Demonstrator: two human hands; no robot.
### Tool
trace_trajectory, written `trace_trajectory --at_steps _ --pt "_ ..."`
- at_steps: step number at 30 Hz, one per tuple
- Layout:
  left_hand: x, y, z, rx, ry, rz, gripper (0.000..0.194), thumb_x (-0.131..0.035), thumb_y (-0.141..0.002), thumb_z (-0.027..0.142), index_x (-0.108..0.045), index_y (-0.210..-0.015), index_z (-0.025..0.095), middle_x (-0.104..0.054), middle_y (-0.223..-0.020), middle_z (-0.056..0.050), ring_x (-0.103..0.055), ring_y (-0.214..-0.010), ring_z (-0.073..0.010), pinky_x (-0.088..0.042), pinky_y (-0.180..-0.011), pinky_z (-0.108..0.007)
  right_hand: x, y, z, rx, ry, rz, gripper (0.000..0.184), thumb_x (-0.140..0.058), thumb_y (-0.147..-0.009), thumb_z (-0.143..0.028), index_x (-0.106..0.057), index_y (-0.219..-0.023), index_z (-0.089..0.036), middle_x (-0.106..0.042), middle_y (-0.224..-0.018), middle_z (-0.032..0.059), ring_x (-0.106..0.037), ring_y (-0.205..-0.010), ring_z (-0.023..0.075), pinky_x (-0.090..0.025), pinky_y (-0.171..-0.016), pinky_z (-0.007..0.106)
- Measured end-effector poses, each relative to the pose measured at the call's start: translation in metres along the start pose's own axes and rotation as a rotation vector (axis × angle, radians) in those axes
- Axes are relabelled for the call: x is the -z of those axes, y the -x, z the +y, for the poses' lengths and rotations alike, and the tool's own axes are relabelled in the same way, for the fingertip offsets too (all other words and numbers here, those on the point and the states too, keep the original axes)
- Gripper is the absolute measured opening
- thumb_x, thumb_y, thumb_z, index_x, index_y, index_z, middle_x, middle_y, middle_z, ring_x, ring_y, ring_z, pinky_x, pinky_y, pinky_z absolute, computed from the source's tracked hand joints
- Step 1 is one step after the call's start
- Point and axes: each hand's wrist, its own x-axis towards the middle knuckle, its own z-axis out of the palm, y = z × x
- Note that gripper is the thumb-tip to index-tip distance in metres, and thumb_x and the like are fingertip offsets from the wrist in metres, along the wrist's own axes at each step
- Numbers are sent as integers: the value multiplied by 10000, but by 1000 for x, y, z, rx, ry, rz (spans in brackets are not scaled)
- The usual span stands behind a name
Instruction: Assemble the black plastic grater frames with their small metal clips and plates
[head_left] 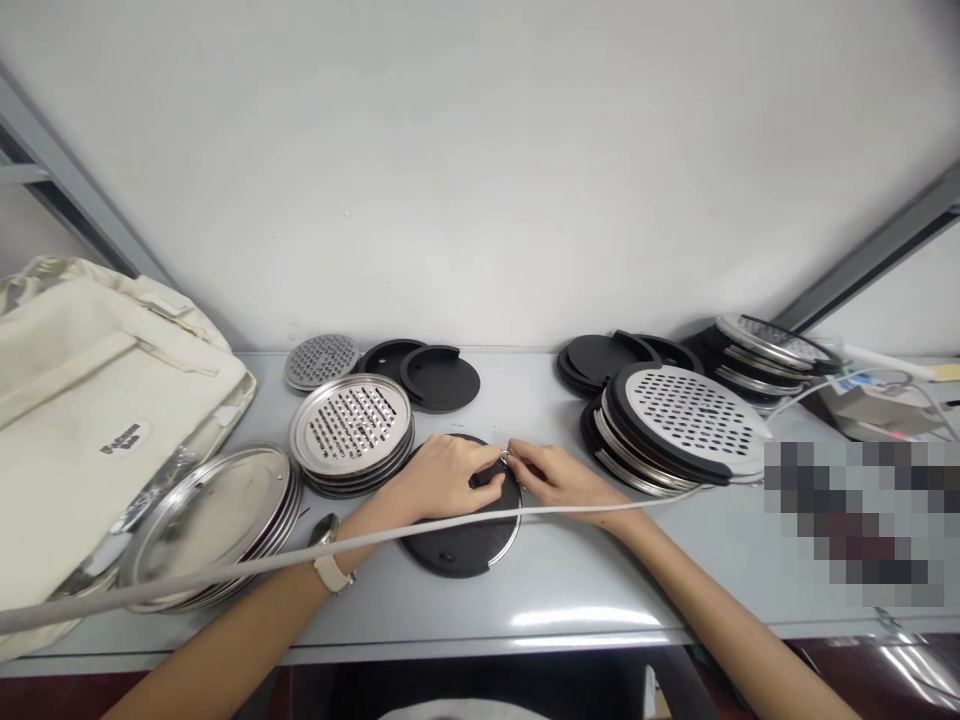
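Observation:
A round black disc (457,550) with a thin metal rim showing along its right side lies flat on the grey table. Over its upper part, my left hand (450,475) is closed, thumb and forefinger around a small black piece (489,474). From the right, my right hand (555,475) pinches at a small metal ring (505,456) beside that piece. Whether the black piece is joined to the disc is hidden by my fingers. Just left of my left hand stands a stack of round metal graters (352,425).
Plain metal discs (217,510) are piled at left, beside a cream bag (67,400). Black discs (442,380) lie behind. A tilted stack of black-edged graters (690,420) stands right. A white cable (225,570) crosses in front of my forearms.

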Motion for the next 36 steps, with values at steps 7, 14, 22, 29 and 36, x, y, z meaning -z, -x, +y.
trace_trajectory --at_steps 7,14,22,29,36 --pt "1 -1 0 -10 -5 -4 236 -481 -842 311 -477 -647 179 -522 -573 24 -411 -516 -104 -236 -525 -265 2 -1 0 14 -15 -2 313 -283 -958 -372 -428 -743 -196 -447 -604 -39 -432 -556 101 -308 -573 235" --pt "-1 0 0 2 -5 -3 222 -479 -841 314 -495 -665 179 -526 -572 19 -432 -524 -108 -250 -539 -262 1 -2 1 15 -3 -7 338 -276 -959 -392 -415 -721 -197 -428 -589 -40 -431 -556 105 -313 -578 235" --pt "3 -1 0 6 19 -30 227 -481 -860 324 -537 -691 184 -561 -614 14 -464 -556 -116 -249 -547 -271 5 -2 -2 23 5 -28 323 -279 -962 -365 -430 -733 -194 -459 -606 -33 -461 -571 109 -315 -578 233" --pt "1 -1 1 39 19 -25 243 -478 -865 327 -529 -688 169 -552 -605 6 -465 -554 -113 -225 -531 -275 6 -2 -1 16 16 -20 310 -291 -958 -334 -459 -745 -185 -491 -618 -25 -455 -561 107 -304 -566 239" --pt "-3 -1 -5 50 -12 -3 222 -437 -885 318 -523 -737 177 -564 -634 1 -492 -565 -126 -249 -542 -272 7 0 1 4 26 2 328 -297 -951 -347 -427 -696 -187 -432 -584 -36 -411 -536 103 -280 -544 243"
